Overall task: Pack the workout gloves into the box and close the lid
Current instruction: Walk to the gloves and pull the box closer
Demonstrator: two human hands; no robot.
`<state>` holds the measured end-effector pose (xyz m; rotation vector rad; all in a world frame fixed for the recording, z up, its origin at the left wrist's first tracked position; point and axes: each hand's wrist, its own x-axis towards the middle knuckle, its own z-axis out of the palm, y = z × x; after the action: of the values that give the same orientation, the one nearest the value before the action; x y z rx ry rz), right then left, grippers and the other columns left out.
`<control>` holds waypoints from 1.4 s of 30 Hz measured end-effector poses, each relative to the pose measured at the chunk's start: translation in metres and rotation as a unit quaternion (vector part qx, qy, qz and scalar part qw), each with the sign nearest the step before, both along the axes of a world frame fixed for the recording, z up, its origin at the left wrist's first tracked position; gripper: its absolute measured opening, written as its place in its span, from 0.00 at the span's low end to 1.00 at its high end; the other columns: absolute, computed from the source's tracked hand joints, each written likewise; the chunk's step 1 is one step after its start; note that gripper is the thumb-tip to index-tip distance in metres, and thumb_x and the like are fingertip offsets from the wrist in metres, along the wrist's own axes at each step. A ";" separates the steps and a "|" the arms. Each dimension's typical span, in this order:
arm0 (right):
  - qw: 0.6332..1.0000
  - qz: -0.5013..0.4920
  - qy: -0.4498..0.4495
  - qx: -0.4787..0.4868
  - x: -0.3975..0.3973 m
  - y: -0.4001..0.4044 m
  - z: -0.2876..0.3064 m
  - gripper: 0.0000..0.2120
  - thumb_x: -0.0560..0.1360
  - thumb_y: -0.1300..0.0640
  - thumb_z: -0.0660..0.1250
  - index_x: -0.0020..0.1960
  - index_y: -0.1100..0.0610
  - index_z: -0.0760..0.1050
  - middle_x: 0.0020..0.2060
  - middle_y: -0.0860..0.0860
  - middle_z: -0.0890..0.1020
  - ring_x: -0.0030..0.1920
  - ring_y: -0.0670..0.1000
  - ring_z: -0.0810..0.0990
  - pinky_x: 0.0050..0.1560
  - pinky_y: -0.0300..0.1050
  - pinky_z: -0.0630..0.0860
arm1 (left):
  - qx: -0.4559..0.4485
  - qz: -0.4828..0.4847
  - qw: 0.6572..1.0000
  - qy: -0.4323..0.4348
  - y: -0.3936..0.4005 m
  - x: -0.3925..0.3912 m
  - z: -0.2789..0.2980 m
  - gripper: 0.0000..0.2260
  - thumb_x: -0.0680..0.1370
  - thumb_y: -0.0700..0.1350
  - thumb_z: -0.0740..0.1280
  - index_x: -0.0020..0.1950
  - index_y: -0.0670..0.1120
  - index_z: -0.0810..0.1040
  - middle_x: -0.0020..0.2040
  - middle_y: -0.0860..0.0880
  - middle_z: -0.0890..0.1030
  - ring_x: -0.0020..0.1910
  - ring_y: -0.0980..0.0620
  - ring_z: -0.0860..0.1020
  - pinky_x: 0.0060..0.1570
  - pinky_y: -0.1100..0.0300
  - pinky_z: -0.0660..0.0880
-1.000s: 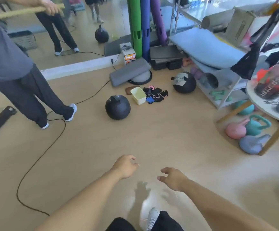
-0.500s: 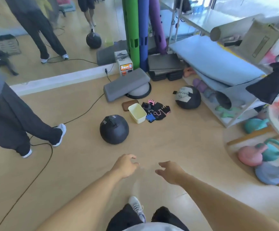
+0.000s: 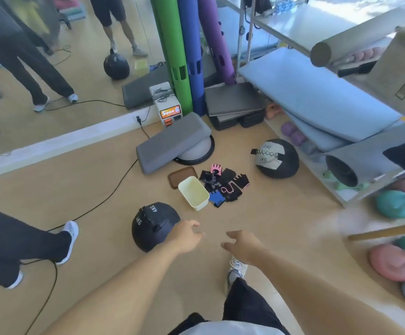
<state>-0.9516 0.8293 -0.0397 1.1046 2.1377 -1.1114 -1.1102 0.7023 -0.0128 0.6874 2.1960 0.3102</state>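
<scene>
Both your hands are empty and loosely spread, fingers half curled: the left hand point(image 3: 184, 235) hangs over the near edge of the 4KG ball point(image 3: 154, 226), the right hand point(image 3: 243, 244) just beside it, and neither touches anything.

The gloves point(image 3: 223, 183) lie in a loose overlapping pile on the floor point(image 3: 281, 226), touching the right side of the open box point(image 3: 193, 195). They look like soft, light fabric, so expect them to flop and snag on one another; gather several by the palms or cuffs rather than by a finger. The box looks like thin, light plastic and will likely slide, so steady its rim with one hand. The brown lid point(image 3: 182, 175) lies flat just behind the box.

The floor is smooth wood, level and likely slippery. A cable point(image 3: 114, 189) runs off to the left, a 2KG ball point(image 3: 277, 158) sits right of the gloves, and a shelf point(image 3: 317, 97) crowds the right. Another person's leg point(image 3: 27, 238) stands near on your left.
</scene>
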 end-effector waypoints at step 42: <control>0.988 0.152 -0.024 -0.011 -0.211 0.223 -0.029 0.27 0.82 0.47 0.62 0.79 0.51 0.63 0.75 0.52 0.71 0.73 0.56 0.70 0.70 0.50 0.70 | -0.039 0.124 0.991 -0.044 0.198 -0.179 -0.025 0.19 0.79 0.52 0.68 0.69 0.50 0.76 0.68 0.49 0.78 0.65 0.48 0.75 0.63 0.55 0.73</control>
<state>-1.1626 1.0526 -0.0687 0.7526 2.1615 -0.9539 -1.2894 0.9002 -0.0378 0.3512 2.1975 0.3728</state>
